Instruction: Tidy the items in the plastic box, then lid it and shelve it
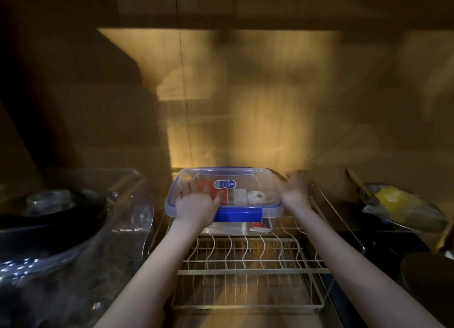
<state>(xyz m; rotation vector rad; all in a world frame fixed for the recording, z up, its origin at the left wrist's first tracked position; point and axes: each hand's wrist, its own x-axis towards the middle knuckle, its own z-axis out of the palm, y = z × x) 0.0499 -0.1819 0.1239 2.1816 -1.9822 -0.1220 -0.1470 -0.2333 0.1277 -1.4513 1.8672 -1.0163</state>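
Note:
A clear plastic box [255, 180] with a blue-rimmed lid on it sits at the back of a white wire rack [245, 271], close to the wall. A blue latch runs along its near side. Through the lid I see a red packet, a small white block and a white round item with a cord. My left hand [196, 204] lies flat on the lid's near left corner, fingers spread. My right hand [293, 189] grips the box's right end, fingers curled over the rim.
A clear glass bowl [127, 204] holding dark dishes stands at left. A metal dish [405, 209] with a yellow item and a wooden utensil sits at right. A dark round pot edge [427, 278] shows at lower right. The wall rises directly behind the box.

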